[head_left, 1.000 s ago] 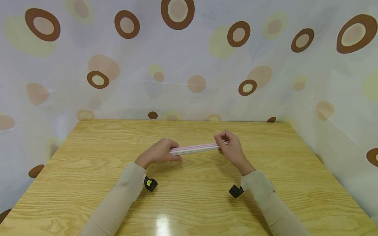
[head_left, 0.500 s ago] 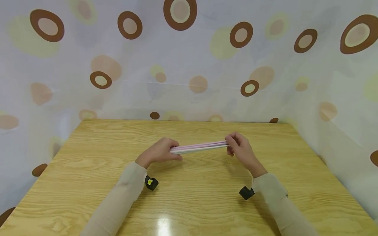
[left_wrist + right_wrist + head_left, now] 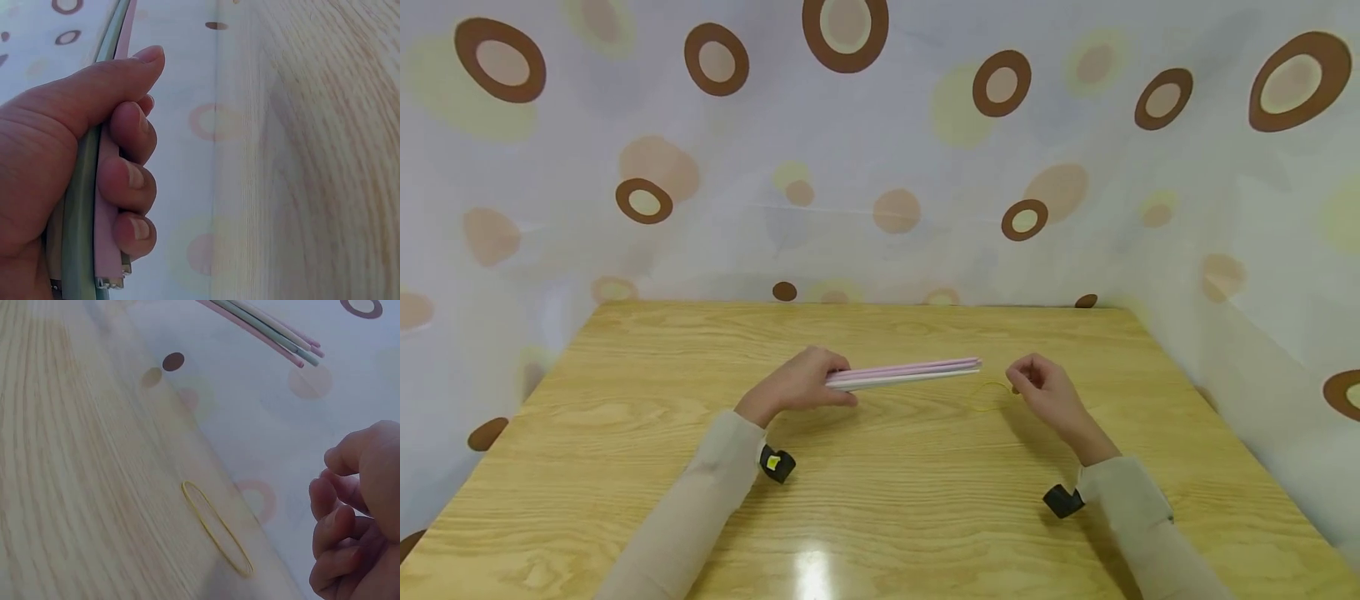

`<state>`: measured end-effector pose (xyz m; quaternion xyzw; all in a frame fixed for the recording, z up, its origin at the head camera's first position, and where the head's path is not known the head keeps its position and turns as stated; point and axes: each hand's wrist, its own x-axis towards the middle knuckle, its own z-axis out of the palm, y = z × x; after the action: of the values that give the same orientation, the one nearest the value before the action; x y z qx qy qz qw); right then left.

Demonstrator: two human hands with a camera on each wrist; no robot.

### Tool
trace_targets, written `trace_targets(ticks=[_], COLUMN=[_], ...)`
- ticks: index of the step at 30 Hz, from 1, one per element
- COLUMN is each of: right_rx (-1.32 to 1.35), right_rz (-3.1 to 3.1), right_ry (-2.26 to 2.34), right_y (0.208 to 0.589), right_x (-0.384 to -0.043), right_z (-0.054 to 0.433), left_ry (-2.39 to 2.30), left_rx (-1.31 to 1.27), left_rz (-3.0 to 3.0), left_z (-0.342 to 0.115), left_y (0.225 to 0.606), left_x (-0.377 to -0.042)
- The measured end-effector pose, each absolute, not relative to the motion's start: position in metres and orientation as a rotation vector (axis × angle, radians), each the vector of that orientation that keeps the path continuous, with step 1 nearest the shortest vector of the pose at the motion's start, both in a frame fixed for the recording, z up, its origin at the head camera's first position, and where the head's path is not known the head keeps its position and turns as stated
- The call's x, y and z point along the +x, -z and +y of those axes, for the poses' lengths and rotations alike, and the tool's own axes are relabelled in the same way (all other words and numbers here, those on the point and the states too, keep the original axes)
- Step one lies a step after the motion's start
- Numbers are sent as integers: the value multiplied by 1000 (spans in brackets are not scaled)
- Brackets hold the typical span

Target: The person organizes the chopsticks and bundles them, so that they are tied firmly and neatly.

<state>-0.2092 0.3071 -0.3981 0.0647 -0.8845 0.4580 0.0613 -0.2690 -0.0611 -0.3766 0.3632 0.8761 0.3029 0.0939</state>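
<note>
My left hand grips a bundle of pink, pale green and white chopsticks by the thick end, above the table. In the left wrist view its fingers curl round them, and silvery ends show below the little finger. The thin tips point right, slightly spread. Apart from those tips, my right hand hovers with loosely bent fingers and holds nothing. On the tabletop beside it lies a thin yellow rubber band, stretched out as a long loop in the right wrist view.
The wood-grain table reaches back to a pale curtain printed with brown and beige ovals, which also hangs along both sides. A black wrist camera sits at the left cuff, another black camera at the right.
My right hand has let go of the chopstick tips and moved right and toward me. The left hand keeps its grip, nearly still. More of the rubber band now shows.
</note>
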Motion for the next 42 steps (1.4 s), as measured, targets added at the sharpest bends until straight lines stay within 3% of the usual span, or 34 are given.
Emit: trace_targets(ticks=[11, 25, 42], right_rx=[186, 72, 74], right_rz=[-2815, -2971, -2984], right_ry=[-1150, -878, -860], right_y=[410, 417, 417], right_x=[-206, -221, -224], right_z=[331, 323, 327], left_ry=[-922, -911, -881], left_rx=[1061, 1045, 1102], left_rz=[2620, 2641, 2662], left_z=[-72, -79, -70], left_y=[376, 376, 373], left_x=[-272, -273, -275])
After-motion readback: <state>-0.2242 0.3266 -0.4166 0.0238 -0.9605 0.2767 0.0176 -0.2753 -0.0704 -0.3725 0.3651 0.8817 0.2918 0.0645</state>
